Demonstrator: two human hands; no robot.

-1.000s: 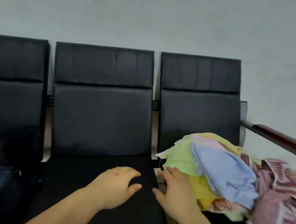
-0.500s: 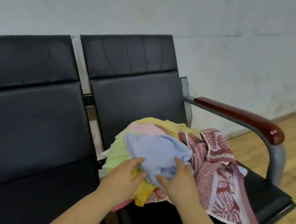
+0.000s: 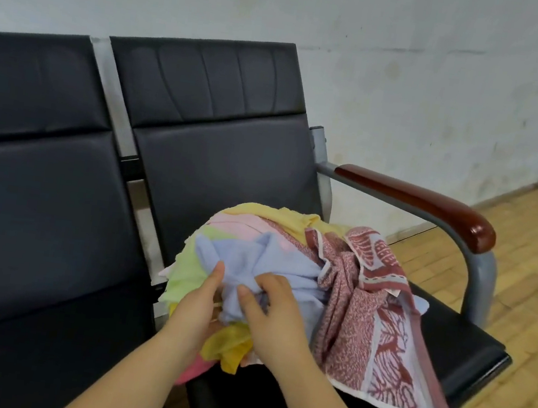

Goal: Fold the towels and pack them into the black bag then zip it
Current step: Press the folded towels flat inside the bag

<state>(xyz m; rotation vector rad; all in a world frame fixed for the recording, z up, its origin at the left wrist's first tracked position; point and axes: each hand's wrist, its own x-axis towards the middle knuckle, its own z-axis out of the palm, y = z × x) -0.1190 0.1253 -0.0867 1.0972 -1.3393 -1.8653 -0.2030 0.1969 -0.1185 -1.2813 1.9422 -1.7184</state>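
Note:
A heap of unfolded towels lies on the rightmost black seat [image 3: 449, 333]. On top is a light blue towel [image 3: 273, 262]; around it are light green [image 3: 186, 275], yellow [image 3: 229, 342], pink [image 3: 244, 224] and red-patterned [image 3: 370, 330] towels. My left hand [image 3: 195, 310] and my right hand [image 3: 273, 314] both pinch a bunched fold of the blue towel at the heap's near side. The black bag is out of view.
The row of black chairs stands against a pale wall; the seat on the left [image 3: 39, 327] holds nothing. A metal armrest with a brown wooden top [image 3: 418, 199] bounds the right side. Wooden floor [image 3: 527, 306] lies to the right.
My view has swung right, away from the bag. Both hands moved from the seat edge onto the heap and took hold of the blue towel, bunching it.

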